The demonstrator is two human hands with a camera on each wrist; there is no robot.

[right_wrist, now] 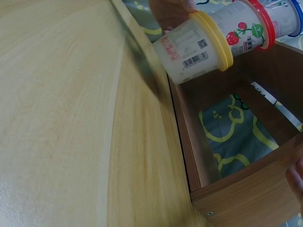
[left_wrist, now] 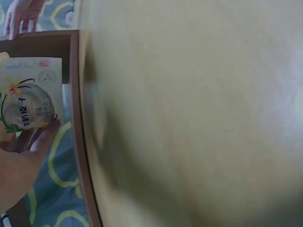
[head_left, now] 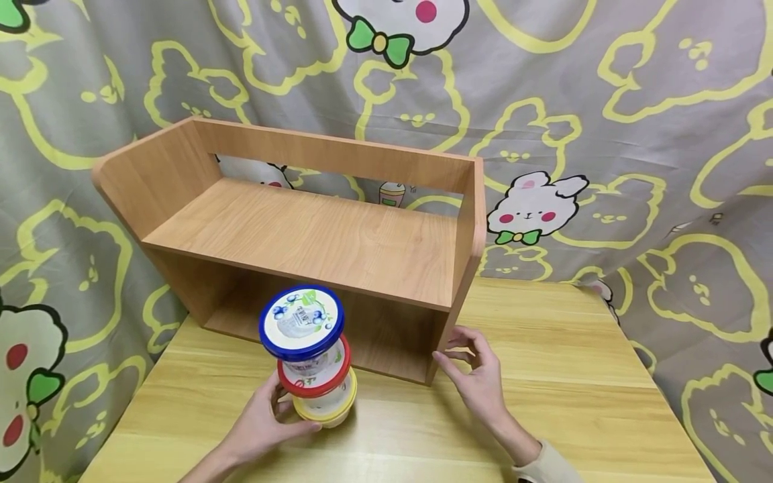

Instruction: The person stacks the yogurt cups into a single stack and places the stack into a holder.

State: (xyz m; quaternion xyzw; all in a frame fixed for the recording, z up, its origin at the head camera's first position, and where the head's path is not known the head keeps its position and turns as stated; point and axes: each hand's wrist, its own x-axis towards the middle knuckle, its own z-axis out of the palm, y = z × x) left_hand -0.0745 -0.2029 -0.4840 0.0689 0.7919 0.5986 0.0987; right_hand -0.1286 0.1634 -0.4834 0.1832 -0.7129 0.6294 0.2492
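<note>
My left hand [head_left: 266, 419] holds a stack of three yogurt tubs from the side, its thumb and fingers around the bottom one. That yellow-lidded tub [right_wrist: 189, 54] carries a red-lidded tub [right_wrist: 236, 30], and a blue-lidded tub [head_left: 302, 322] tops the stack. In the right wrist view the stack is lifted over the table in front of a wooden two-tier shelf [head_left: 314, 231]. At the shelf's right side panel [head_left: 466, 255], my right hand [head_left: 477, 372] touches the wood low down with thumb and fingertips.
The shelf stands angled on the light wooden table [head_left: 543, 376], its lower compartment [head_left: 386, 335] facing me behind the tubs. A grey patterned curtain [head_left: 634, 134] hangs behind the table and along both sides.
</note>
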